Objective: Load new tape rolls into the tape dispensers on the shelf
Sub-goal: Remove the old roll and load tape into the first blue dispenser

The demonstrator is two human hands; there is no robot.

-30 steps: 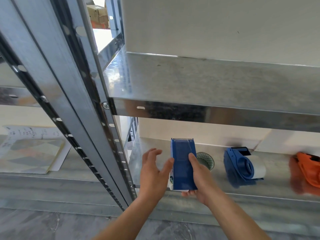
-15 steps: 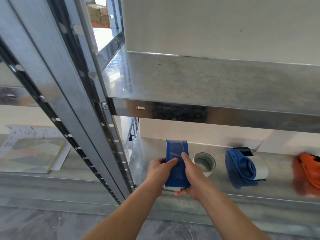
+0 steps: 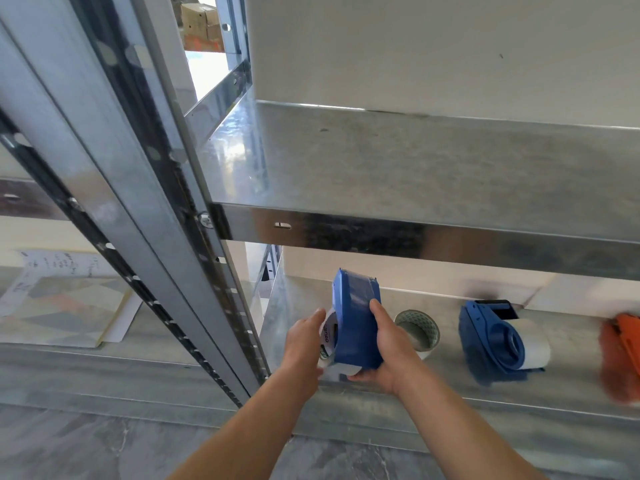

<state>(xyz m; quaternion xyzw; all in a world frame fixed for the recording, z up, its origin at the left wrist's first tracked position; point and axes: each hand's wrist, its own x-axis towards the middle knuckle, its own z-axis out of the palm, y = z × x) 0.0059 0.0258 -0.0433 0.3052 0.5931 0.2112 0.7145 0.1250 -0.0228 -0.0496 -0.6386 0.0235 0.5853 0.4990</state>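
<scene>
Blue plastic fills the near middle: a tape dispenser (image 3: pixel 356 323) held over the front edge of the lower shelf (image 3: pixel 571 382). Its long axis runs away from the person, with the far end raised and leaning slightly left, towards the back wall. The right hand (image 3: pixel 391 344) grasps its right side and underside. The left hand (image 3: pixel 304 344) clasps the white tape roll (image 3: pixel 329 337) that sits against the dispenser's left side, thumb on the rim.

Just beyond the right hand, a spare roll (image 3: pixel 417 332) lies flat on the shelf. Further right stands a second blue dispenser (image 3: pixel 498 337) carrying a white roll, then a blurred orange object (image 3: pixel 620 355) at the edge. The slotted steel upright (image 3: pixel 138 202) closes off the left, and the upper shelf (image 3: pixel 415 161) overhangs everything. Papers (image 3: pixel 62 299) lie beyond the upright, and cardboard boxes (image 3: pixel 201 19) sit farthest off.
</scene>
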